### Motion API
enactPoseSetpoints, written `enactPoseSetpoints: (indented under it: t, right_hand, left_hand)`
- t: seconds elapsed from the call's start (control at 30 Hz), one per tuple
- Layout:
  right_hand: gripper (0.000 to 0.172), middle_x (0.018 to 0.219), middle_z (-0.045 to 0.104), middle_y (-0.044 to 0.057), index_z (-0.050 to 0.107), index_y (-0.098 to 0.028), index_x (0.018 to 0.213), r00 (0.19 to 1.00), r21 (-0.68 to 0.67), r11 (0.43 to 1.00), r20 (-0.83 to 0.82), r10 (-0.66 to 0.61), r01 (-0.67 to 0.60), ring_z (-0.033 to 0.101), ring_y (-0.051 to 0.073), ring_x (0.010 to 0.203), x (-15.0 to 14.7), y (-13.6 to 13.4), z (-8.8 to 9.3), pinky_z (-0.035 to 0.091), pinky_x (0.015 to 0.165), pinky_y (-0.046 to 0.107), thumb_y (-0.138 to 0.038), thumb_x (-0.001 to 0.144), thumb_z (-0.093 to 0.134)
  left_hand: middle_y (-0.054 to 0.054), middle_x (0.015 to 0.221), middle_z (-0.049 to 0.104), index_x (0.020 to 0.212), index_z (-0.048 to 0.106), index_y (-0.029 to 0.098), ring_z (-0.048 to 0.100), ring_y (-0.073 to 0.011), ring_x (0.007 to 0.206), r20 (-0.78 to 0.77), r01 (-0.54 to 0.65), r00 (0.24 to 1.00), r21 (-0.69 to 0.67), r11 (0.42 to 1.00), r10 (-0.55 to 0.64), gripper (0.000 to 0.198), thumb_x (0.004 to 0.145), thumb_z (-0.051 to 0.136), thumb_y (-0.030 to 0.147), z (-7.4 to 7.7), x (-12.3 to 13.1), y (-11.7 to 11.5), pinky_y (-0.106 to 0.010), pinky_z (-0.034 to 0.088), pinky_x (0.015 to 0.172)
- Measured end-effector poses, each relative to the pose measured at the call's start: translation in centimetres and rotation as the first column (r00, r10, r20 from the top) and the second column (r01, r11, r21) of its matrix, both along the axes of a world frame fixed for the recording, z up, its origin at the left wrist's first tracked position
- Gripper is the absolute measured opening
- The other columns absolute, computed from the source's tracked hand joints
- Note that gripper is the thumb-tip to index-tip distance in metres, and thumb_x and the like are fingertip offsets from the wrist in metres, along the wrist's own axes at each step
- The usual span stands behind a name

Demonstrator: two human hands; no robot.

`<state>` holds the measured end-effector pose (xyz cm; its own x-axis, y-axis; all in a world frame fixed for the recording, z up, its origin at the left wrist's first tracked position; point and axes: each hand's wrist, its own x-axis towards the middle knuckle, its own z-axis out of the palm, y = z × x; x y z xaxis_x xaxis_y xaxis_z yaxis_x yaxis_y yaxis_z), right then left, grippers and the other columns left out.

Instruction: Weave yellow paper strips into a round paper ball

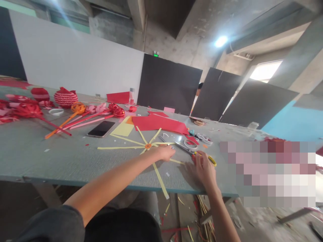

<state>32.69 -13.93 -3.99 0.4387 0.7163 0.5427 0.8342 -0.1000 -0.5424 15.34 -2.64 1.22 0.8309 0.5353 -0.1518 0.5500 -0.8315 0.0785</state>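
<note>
Pale yellow paper strips (121,148) spread like spokes from a small orange disc (148,146) on the table. My left hand (166,153) is closed over the strips just right of the disc, its fingertips pressed together at a strip; the exact grip is partly hidden. At the right, my right hand (205,166) has its fingers curled at the red and yellow handles of a pair of scissors (186,148). The blades point away to the left and lie close to the tabletop. A white tape roll (190,144) sits just beyond the blades.
Red paper sheets (160,124) lie behind the strips. Left of them are a phone (101,129), yellow paper (122,128) and ribbon flowers on sticks (75,119). A clear bottle (131,96) stands at the back. The table's front edge (121,184) is close to me. A pixelated area covers the right.
</note>
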Motion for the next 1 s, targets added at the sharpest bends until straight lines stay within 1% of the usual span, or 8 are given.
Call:
enactPoseSetpoints:
  t: [0.13, 0.27, 0.47, 0.53, 0.63, 0.73, 0.87, 1.0]
  right_hand:
    - [0.039, 0.081, 0.069, 0.008, 0.054, -0.019, 0.106, 0.979, 0.025, 0.984, -0.095, 0.180, -0.178, 0.065, 0.024, 0.082, -0.3, 0.9, -0.1, 0.046, 0.072, 0.037, -0.047, 0.088, 0.033]
    - [0.042, 0.081, 0.068, 0.010, 0.055, -0.017, 0.100, 0.924, 0.073, 0.945, -0.197, 0.328, -0.320, 0.064, 0.024, 0.079, -0.6, 2.2, 0.4, 0.047, 0.073, 0.038, -0.051, 0.085, 0.035]
    - [0.046, 0.084, 0.066, 0.009, 0.059, -0.017, 0.082, 0.824, 0.096, 0.871, -0.288, 0.488, -0.482, 0.061, 0.021, 0.079, -1.8, 4.4, 3.6, 0.046, 0.070, 0.033, -0.059, 0.077, 0.043]
    - [0.047, 0.082, 0.065, 0.007, 0.059, -0.017, 0.078, 0.798, 0.120, 0.865, -0.340, 0.497, -0.487, 0.060, 0.020, 0.080, -2.1, 5.5, 5.0, 0.045, 0.069, 0.031, -0.062, 0.072, 0.048]
    - [0.049, 0.081, 0.065, 0.006, 0.058, -0.017, 0.077, 0.783, 0.171, 0.907, -0.461, 0.419, -0.384, 0.059, 0.019, 0.080, -2.4, 7.1, 6.7, 0.044, 0.065, 0.029, -0.065, 0.067, 0.050]
    - [0.046, 0.079, 0.064, 0.005, 0.058, -0.017, 0.078, 0.769, 0.201, 0.904, -0.474, 0.428, -0.378, 0.059, 0.017, 0.078, -2.6, 8.7, 7.7, 0.044, 0.065, 0.028, -0.062, 0.067, 0.051]
    - [0.041, 0.071, 0.062, 0.003, 0.058, -0.017, 0.073, 0.723, 0.269, 0.851, -0.449, 0.526, -0.452, 0.057, 0.015, 0.071, -3.3, 10.5, 8.0, 0.044, 0.064, 0.027, -0.057, 0.067, 0.054]
    - [0.038, 0.071, 0.060, 0.003, 0.058, -0.016, 0.074, 0.690, 0.390, 0.807, -0.425, 0.586, -0.444, 0.056, 0.015, 0.070, -4.2, 11.4, 7.5, 0.043, 0.064, 0.028, -0.054, 0.069, 0.055]
  left_hand:
    - [-0.010, 0.104, 0.059, 0.102, 0.056, 0.021, 0.056, -0.0215, 0.079, 0.014, -0.039, 0.999, -0.030, 0.999, 0.039, 0.035, 0.068, 0.055, 0.014, -0.4, -0.6, 0.5, -0.031, 0.043, 0.064]
    - [-0.008, 0.093, 0.063, 0.089, 0.060, 0.019, 0.057, -0.0198, 0.076, 0.021, 0.006, 1.000, -0.031, 0.999, -0.005, 0.022, 0.068, 0.056, 0.014, 0.0, -1.1, 0.5, -0.028, 0.040, 0.062]
    - [-0.010, 0.097, 0.062, 0.092, 0.059, 0.015, 0.057, -0.0199, 0.085, 0.161, 0.052, 0.986, -0.044, 0.998, -0.045, 0.020, 0.077, 0.047, 0.016, 1.0, -2.6, 0.9, -0.027, 0.041, 0.067]
    - [-0.009, 0.102, 0.061, 0.101, 0.057, 0.015, 0.056, -0.0192, 0.091, 0.201, 0.074, 0.978, -0.052, 0.996, -0.062, 0.024, 0.078, 0.050, 0.019, 0.8, -3.1, 0.9, -0.026, 0.041, 0.073]
    - [-0.010, 0.119, 0.053, 0.111, 0.054, 0.019, 0.051, -0.0226, 0.105, 0.139, 0.098, 0.986, -0.012, 0.995, -0.095, 0.037, 0.075, 0.057, 0.023, 0.4, -3.2, 0.6, -0.029, 0.041, 0.083]
    - [-0.011, 0.128, 0.047, 0.116, 0.051, 0.024, 0.051, -0.0241, 0.104, 0.022, 0.014, 1.000, -0.006, 1.000, -0.014, 0.045, 0.072, 0.055, 0.016, 0.3, -2.5, 0.1, -0.032, 0.042, 0.081]
    - [-0.009, 0.105, 0.061, 0.106, 0.056, 0.022, 0.057, -0.0219, 0.080, -0.098, -0.037, 0.995, -0.078, 0.996, 0.029, 0.042, 0.066, 0.055, 0.011, 1.0, -1.4, 0.2, -0.037, 0.043, 0.076]
    - [-0.005, 0.087, 0.064, 0.082, 0.058, 0.019, 0.056, -0.0203, 0.081, -0.065, -0.036, 0.997, -0.100, 0.994, 0.029, 0.015, 0.069, 0.052, 0.013, 1.1, -1.8, 1.1, -0.039, 0.040, 0.083]
